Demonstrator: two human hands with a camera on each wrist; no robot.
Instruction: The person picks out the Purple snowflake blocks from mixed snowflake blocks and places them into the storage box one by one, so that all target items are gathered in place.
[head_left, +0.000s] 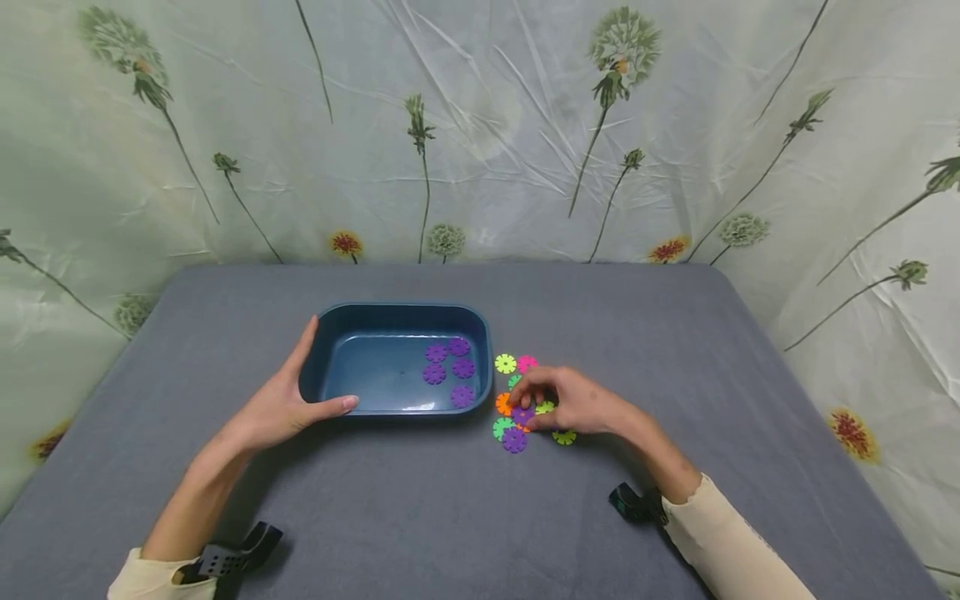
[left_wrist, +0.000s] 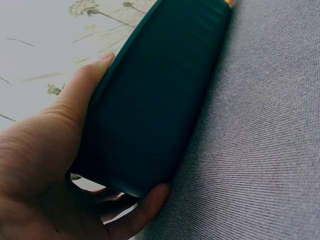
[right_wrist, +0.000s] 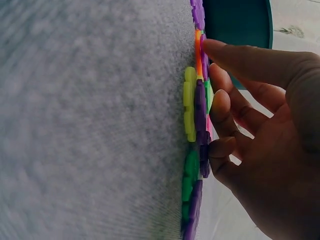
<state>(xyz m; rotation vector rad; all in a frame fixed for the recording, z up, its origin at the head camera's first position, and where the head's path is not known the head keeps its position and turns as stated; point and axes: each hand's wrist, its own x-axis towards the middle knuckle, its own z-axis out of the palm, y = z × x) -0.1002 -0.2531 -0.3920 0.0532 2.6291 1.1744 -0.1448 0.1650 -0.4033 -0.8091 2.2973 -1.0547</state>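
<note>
A blue plastic tub stands on the cloth with several purple notched flower discs lying in its right end. My left hand grips the tub's left end, its thumb along the near rim; in the left wrist view the fingers bend round the tub's end wall. Just right of the tub, my right hand pinches a purple flower disc between thumb and fingers, low over the loose discs. In the right wrist view the thumb touches that disc's edge.
Around the right hand lie loose discs: yellow, pink, orange, green and purple, some overlapping. A grey cloth covers the table. Behind it hangs a flower-printed curtain.
</note>
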